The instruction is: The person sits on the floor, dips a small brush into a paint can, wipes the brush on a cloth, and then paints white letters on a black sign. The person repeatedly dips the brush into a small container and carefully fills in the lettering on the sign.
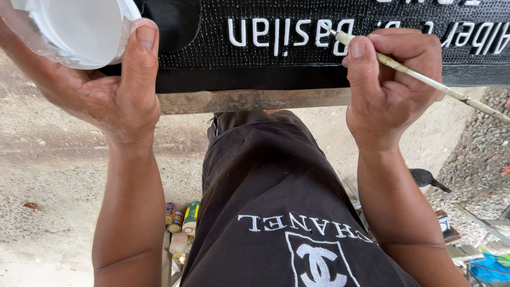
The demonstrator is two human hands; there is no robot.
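Right hand (390, 87) pinched shut on thin pale wooden paintbrush (425, 79), tip on raised white lettering of black textured sign board (297, 58) just beyond fingertips. Left hand (114, 90) cups white round plastic paint cup (79, 29), thumb along rim.

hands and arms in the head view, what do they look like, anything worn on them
Both the left hand and the right hand are bare: no gloves, rings, watch or bands show. Both forearms are uncovered to the frame's lower edge, with no sleeve in view. The nails are short.
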